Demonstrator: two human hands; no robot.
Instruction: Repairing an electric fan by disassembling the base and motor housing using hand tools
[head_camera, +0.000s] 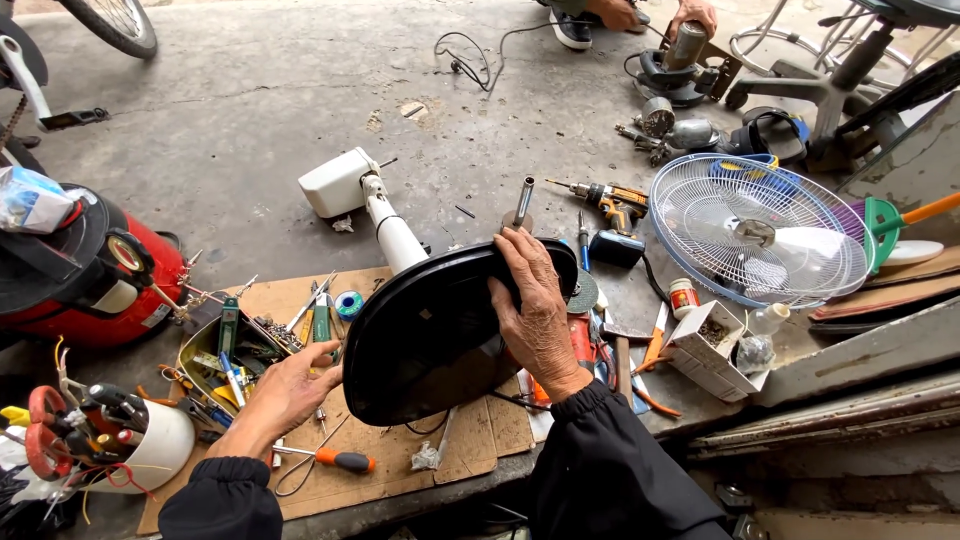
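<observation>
Here the black fan base (430, 340) tilts, right hand (535, 310) clasping its top rim; left hand (295, 385) released beside it.

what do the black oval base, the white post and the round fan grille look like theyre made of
Black oval base, held by right hand and left hand: probably moulded plastic, smooth with a dull sheen. White post: likely glossy plastic, though painted metal is possible. Round fan grille: thin radial wires, apparently metal with a pale coating.
</observation>
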